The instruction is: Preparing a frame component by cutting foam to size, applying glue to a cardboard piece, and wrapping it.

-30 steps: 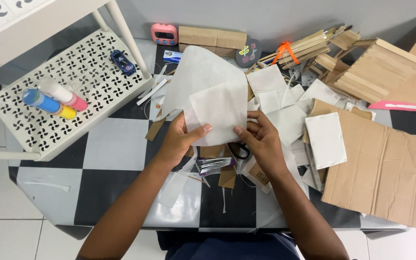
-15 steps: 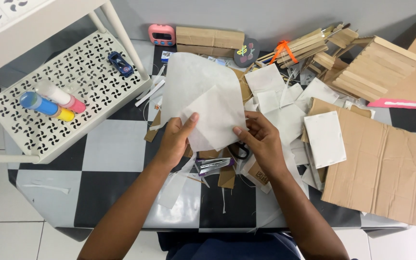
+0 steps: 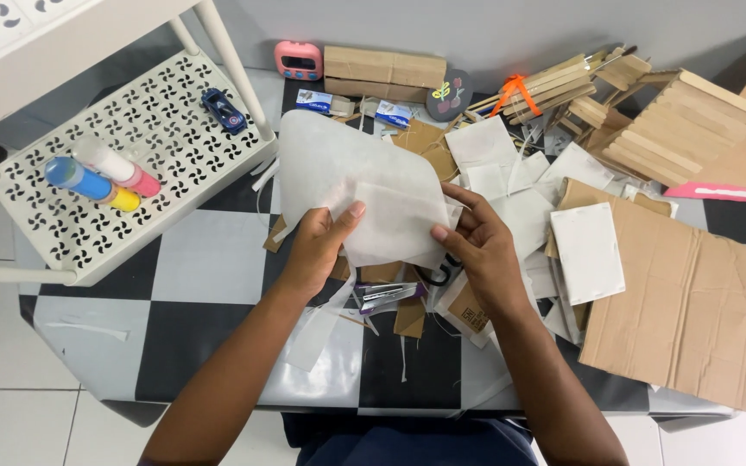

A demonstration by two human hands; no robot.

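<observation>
Both hands, left hand (image 3: 317, 250) and right hand (image 3: 477, 250), pinch a white paper sheet (image 3: 356, 185) extending toward 11 o'clock.

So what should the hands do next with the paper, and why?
Probably press the fold flat. Both hands, left hand and right hand, pinch the white paper at its lower edge, above the table, with a folded flap in front. The sheet looks bowed and loose, so a firm crease seems the likely small step.
</observation>
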